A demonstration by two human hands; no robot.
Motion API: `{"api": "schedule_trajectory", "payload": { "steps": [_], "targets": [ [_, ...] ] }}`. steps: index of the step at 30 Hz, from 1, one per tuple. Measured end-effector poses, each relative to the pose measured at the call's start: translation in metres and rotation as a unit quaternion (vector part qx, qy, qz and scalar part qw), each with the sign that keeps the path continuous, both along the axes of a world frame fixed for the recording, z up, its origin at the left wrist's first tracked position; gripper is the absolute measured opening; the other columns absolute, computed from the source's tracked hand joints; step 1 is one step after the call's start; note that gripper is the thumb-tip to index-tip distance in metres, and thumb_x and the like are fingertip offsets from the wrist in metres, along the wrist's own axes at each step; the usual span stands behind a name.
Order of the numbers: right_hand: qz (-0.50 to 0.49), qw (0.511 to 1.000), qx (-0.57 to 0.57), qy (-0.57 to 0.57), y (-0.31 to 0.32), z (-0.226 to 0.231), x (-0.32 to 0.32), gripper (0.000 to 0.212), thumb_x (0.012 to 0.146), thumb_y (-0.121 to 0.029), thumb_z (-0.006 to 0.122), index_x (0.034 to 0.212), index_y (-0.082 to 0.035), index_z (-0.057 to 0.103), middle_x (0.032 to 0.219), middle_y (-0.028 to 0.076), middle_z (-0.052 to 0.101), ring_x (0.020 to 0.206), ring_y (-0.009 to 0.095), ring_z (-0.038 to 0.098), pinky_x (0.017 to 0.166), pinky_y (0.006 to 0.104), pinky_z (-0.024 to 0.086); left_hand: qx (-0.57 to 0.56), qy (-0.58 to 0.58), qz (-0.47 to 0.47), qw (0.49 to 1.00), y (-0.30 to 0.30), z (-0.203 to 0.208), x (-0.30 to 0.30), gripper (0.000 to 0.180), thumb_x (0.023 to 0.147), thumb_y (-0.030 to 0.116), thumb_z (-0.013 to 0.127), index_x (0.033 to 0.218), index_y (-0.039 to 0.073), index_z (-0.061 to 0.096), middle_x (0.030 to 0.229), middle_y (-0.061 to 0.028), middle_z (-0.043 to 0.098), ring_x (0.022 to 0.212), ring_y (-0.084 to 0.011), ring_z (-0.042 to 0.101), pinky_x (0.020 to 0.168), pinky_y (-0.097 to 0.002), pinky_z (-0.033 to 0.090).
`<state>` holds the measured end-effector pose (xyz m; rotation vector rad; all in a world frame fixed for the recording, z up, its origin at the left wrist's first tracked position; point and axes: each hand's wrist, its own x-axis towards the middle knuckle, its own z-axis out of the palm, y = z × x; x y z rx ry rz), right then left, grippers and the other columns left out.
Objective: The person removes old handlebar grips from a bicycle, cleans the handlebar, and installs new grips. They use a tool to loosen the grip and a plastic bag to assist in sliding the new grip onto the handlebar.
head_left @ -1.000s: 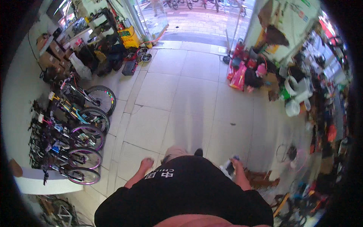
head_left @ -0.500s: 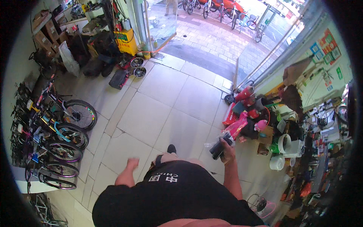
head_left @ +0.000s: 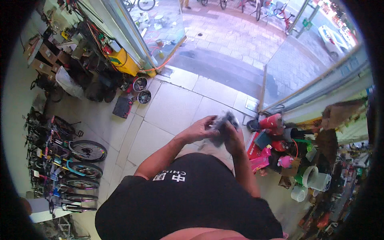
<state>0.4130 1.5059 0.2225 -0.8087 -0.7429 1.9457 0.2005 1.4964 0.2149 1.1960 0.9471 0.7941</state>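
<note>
In front of my body, both hands meet at a dark object in clear plastic wrapping (head_left: 219,136); motion blur hides its exact kind. My right hand (head_left: 233,138) grips it from the right side, fingers wrapped round it. From the left, my left hand (head_left: 200,130) has its fingers bent against the plastic and appears to pinch it. The underside of the object and some fingertips are hidden.
A row of bicycles (head_left: 86,152) stands at the left. Two round bowls (head_left: 144,97) and a dark box (head_left: 122,107) sit on the floor near the open doorway. Red fire extinguishers (head_left: 272,122), white buckets (head_left: 310,176) and a pink bag (head_left: 261,160) crowd the right side.
My left hand has swung up from my left side to the wrapped object. My right hand has carried the object forward and slightly left. The view has shifted toward the doorway.
</note>
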Motion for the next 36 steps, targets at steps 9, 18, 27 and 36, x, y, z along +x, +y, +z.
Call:
{"api": "schedule_trajectory", "payload": {
  "steps": [9, 18, 27, 36],
  "targets": [
    [0.085, 0.881, 0.333, -0.324, 0.301, 0.061, -0.071, 0.038, 0.095, -0.018, 0.078, 0.128, -0.002, 0.070, 0.118, 0.010, 0.072, 0.102, 0.018, 0.068, 0.090, 0.0311, 0.054, -0.137, -0.084, 0.114, 0.980, 0.226, 0.006, -0.056, 0.042, 0.095, 0.011, 0.080, 0.134, 0.004, 0.066, 0.118, -0.0080, 0.074, 0.103, -0.0199, 0.070, 0.089, -0.0369, 0.059],
    [0.019, 0.827, 0.323, -0.459, 0.549, 0.063, -0.074, 0.017, 0.097, -0.012, 0.072, 0.108, 0.002, 0.073, 0.114, 0.015, 0.071, 0.098, 0.022, 0.069, 0.088, 0.0343, 0.055, 0.052, 0.039, 0.064, 0.996, 0.523, -0.022, -0.083, 0.042, 0.093, 0.014, 0.083, 0.131, 0.006, 0.067, 0.115, -0.0015, 0.074, 0.105, -0.0117, 0.066, 0.097, -0.0327, 0.055],
    [-0.093, 0.956, 0.147, -0.234, 0.787, 0.045, -0.082, 0.026, 0.108, -0.023, 0.065, 0.112, 0.002, 0.072, 0.110, 0.006, 0.071, 0.101, 0.013, 0.064, 0.091, 0.0290, 0.050, -0.089, -0.036, 0.031, 0.995, 0.755, 0.035, -0.101, 0.037, 0.098, 0.021, 0.080, 0.129, 0.007, 0.067, 0.109, -0.0002, 0.072, 0.095, -0.0107, 0.065, 0.082, -0.0298, 0.055],
    [0.137, 0.896, 0.172, -0.385, 1.032, 0.025, -0.123, 0.051, 0.098, -0.028, 0.075, 0.134, 0.007, 0.065, 0.103, 0.009, 0.076, 0.092, 0.014, 0.069, 0.086, 0.0301, 0.055, -0.056, 0.065, 0.134, 0.987, 0.928, 0.034, -0.123, 0.065, 0.084, 0.028, 0.091, 0.137, 0.002, 0.062, 0.113, -0.0064, 0.071, 0.101, -0.0143, 0.067, 0.087, -0.0329, 0.056]
  ]
}}
